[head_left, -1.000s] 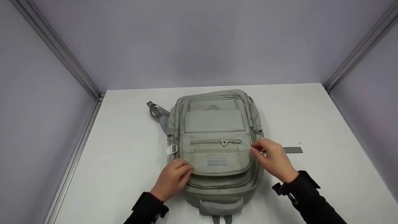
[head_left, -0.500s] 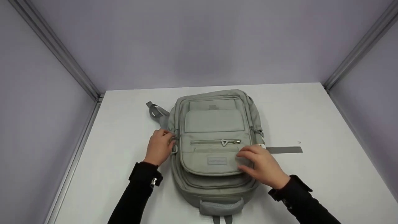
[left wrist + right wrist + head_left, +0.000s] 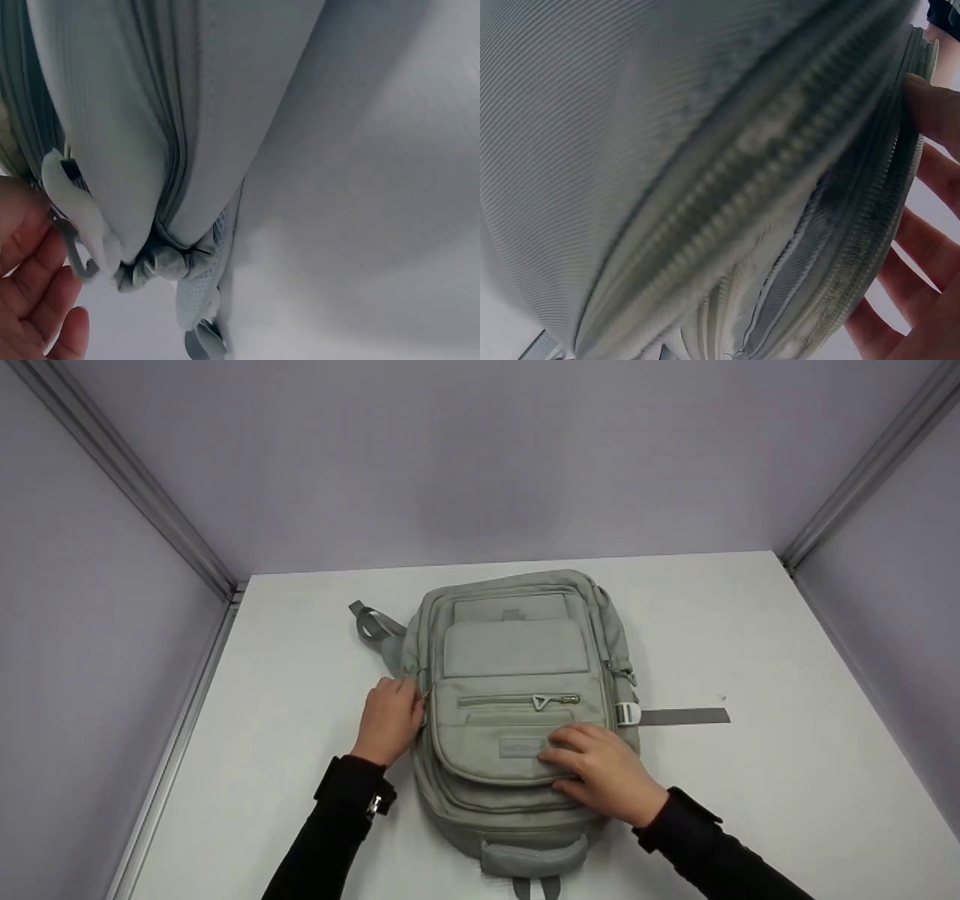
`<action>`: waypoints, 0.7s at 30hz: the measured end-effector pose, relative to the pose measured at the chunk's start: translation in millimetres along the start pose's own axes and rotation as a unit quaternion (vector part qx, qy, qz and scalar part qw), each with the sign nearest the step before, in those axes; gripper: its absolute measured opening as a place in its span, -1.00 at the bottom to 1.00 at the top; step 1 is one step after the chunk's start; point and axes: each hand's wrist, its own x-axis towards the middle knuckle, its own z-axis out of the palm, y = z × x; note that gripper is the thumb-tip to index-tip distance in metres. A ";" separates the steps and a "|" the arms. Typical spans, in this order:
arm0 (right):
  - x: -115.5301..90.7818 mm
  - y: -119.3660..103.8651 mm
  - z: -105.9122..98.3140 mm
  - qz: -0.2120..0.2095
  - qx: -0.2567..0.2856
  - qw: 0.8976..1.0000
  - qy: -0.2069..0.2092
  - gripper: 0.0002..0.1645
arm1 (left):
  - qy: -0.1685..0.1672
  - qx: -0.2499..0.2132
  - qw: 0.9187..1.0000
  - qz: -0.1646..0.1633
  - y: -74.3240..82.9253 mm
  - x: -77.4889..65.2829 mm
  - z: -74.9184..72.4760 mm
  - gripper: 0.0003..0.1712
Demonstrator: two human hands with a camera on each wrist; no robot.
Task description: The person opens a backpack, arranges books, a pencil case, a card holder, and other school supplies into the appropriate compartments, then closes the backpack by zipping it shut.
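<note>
A grey-green backpack lies front up, its top handle towards me. The front pocket flap has its zipped edge parted, and the gap between the rows of teeth shows in the right wrist view. My right hand holds this flap near its lower right corner, thumb at the edge and fingers spread over the outside. At the bag's left side, my left hand pinches a zipper pull at the seam, largely hidden by thumb and forefinger. Beside those fingers hang a white buckle and a grey loop.
The white table carries the bag. A grey strap sticks out to the right from a white buckle; another strap lies at the upper left. A triangular zipper pull rests on the flap. Grey walls surround the table.
My left hand has gone from the flap's lower left corner up to the bag's left side. My right hand has slid left and down from the right edge onto the flap's lower corner.
</note>
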 end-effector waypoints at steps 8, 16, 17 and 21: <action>-3.1 0.8 5.8 0.008 -0.005 1.000 0.012 -0.54 | 0.028 0.133 0.990 0.047 16.7 -12.9 -5.7 -0.85; -2.1 -0.5 6.3 0.006 -0.003 1.000 0.018 -0.55 | -0.024 0.129 0.991 0.019 36.0 -35.7 -18.7 -0.86; -1.9 -0.7 6.4 0.004 -0.002 1.000 0.018 -0.55 | -0.039 0.121 0.992 0.009 38.8 -39.9 -21.1 -0.84; -1.1 -1.0 6.1 -0.001 0.003 1.000 0.019 -0.55 | -0.085 0.090 0.992 -0.021 50.0 -58.9 -29.1 -0.82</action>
